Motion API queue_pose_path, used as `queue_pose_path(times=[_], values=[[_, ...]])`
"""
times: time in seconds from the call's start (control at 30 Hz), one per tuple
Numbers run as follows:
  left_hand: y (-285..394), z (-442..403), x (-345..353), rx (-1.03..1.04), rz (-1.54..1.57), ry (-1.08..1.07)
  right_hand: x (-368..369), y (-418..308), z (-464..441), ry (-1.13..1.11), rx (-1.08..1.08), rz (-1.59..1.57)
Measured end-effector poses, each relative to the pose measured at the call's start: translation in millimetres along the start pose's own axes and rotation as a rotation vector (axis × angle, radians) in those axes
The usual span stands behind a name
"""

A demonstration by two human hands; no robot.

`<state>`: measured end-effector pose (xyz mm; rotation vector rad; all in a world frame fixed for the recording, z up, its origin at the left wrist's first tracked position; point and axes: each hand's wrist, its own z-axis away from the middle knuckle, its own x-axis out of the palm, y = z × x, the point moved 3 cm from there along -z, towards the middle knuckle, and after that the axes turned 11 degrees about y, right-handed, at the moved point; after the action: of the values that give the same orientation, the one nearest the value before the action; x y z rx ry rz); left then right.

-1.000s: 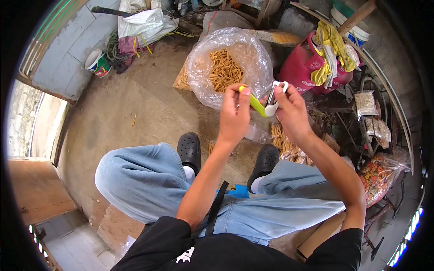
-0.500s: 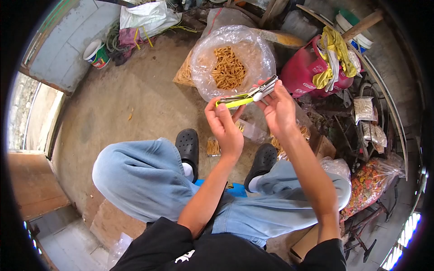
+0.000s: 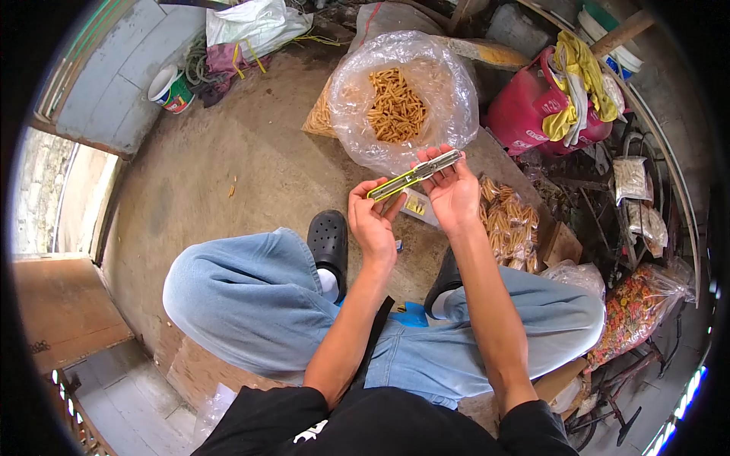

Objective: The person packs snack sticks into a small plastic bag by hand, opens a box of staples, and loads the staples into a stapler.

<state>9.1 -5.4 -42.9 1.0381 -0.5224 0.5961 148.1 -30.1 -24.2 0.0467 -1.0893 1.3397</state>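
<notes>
Stretched out straight between both hands is a stapler (image 3: 415, 175), opened wide, with a neon yellow-green edge and its metal inside facing up. My left hand (image 3: 372, 222) pinches the yellow-green end between thumb and fingers. On the fingers of my right hand (image 3: 456, 199) rests the metal end, with the palm turned up and the thumb along it. Just beyond the hands stands a large clear plastic bag (image 3: 449, 95) with its mouth spread open, and brown stick snacks (image 3: 397, 106) fill its middle. A small clear packet with a yellow label (image 3: 415, 204) lies below the stapler.
Filled snack packets (image 3: 508, 228) are piled right of my right forearm. A pink tub (image 3: 525, 106) with yellow cloth stands at the back right. Bags of colourful pieces (image 3: 627, 315) sit far right. A white-and-green bucket (image 3: 171, 90) is at the back left.
The stapler has been opened out flatter and turned so its inside faces up. Both hands sit slightly lower in view. The camera view has shifted, showing more of the snack packets.
</notes>
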Motion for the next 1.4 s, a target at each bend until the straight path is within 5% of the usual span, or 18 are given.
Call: queue_pose_path(times=[0.47,0.53,0.6,0.7,0.8,0.97,1.03,1.4], values=[[10,-8,12,-0.447,-0.615,-0.347,-24,8,-15,-0.059,0.102,0.320],[-3,-10,9,-0.403,-0.657,-0.278,-25,8,-13,-0.040,0.040,0.390],[-2,-14,16,0.160,-0.905,-0.309,-29,13,-17,-0.041,0.016,0.450],[-4,-9,22,0.279,-0.893,-0.269,-26,19,-13,-0.087,-0.445,0.959],[-3,-7,23,0.430,-0.937,-0.248,-25,27,-10,-0.091,-0.549,1.114],[-9,1,14,0.640,-0.969,-0.159,-28,36,-9,-0.046,-0.508,1.088],[-9,3,7,0.585,-0.884,-0.086,-37,33,-20,0.171,-0.184,0.828],[-17,25,2,0.850,-0.692,-0.327,-33,6,-37,0.091,0.077,-0.118]])
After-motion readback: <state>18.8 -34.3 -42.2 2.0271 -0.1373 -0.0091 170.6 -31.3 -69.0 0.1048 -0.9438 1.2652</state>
